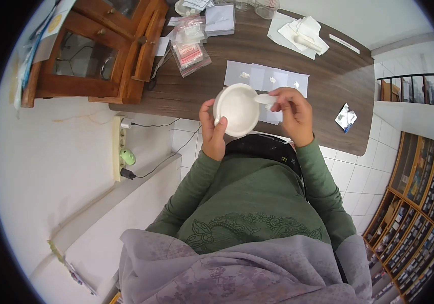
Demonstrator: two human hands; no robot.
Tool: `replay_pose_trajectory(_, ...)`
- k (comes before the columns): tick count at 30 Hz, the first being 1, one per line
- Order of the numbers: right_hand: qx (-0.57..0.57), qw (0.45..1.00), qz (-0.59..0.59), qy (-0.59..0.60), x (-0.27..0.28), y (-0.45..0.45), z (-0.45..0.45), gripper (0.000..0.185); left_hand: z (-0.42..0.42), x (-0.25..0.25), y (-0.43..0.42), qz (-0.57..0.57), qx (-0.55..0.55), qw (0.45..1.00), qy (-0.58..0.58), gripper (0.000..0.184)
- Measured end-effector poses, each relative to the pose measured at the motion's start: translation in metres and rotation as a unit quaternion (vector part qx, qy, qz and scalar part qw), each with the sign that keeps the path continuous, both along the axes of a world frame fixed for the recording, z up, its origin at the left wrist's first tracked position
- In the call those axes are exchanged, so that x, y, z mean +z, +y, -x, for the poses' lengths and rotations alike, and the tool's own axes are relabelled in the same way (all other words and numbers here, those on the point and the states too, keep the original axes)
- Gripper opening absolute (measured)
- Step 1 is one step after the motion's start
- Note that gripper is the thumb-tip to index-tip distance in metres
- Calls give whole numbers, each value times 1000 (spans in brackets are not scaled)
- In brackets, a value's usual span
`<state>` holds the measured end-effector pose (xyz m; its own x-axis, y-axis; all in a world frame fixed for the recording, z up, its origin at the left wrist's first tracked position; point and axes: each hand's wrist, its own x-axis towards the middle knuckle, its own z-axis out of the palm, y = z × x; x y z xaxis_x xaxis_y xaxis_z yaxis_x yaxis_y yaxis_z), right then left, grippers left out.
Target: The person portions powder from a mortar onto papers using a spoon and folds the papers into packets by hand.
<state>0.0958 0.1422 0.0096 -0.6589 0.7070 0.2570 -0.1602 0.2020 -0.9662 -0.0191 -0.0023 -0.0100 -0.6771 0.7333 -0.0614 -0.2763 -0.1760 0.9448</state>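
My left hand (pixel 214 133) grips a white mortar (pixel 237 110) by its side, thumb over the rim, tilted so its bowl faces me. In my right hand (pixel 297 115), fingers pinch a small white scraper (pixel 264 99), whose tip is at the mortar's right rim. Both are over the table's near edge. Beyond them lie overlapping white paper squares (pixel 233 68), several with small heaps of white powder (pixel 244 75). Another paper (pixel 270 117) lies partly under the mortar and right hand in this view, with a little powder just showing.
A white pestle (pixel 305 40) rests on tissue at the back of the brown table (pixel 323 109). An opened foil packet (pixel 346 118) lies at right. Plastic bags (pixel 190 50), a paper stack (pixel 220 20) and a wooden cabinet (pixel 88 55) stand left. Cables run from a power strip (pixel 119 147).
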Motion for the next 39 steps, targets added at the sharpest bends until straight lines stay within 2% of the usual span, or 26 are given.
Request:
replay_pose_trajectory(4,42,979,-194,-35,14,-1,19,22,-8,5,4,-15,-40,998,35,47)
replay_pose_trajectory(5,59,975,-208,-49,17,-3,21,28,-9,6,4,-15,-49,998,39,47)
replay_pose_trajectory(8,51,939,-336,-51,10,-3,25,25,-10,8,4,-18,-53,998,41,47)
replay_pose_trajectory(11,39,946,-318,-41,-3,-3,24,22,-10,8,2,-17,-44,998,44,47)
replay_pose_trajectory(20,23,988,-118,-98,-14,-22,16,17,-9,2,2,-25,-20,997,76,49)
replay_pose_trajectory(24,16,996,27,-82,-24,-35,19,14,-8,-1,3,-37,-21,994,101,50)
replay_pose_trajectory(26,15,991,123,-46,-26,-42,20,12,-7,-3,3,-36,-13,993,111,50)
replay_pose_trajectory(35,64,939,338,-16,-38,-43,7,7,-11,-10,4,-17,-11,990,139,48)
replay_pose_trajectory(38,-6,937,348,-8,-27,-28,-6,6,-11,-8,3,-15,-11,994,104,48)
replay_pose_trajectory(39,-28,948,316,-13,-31,-20,-14,6,-11,-8,3,-15,-12,996,87,48)
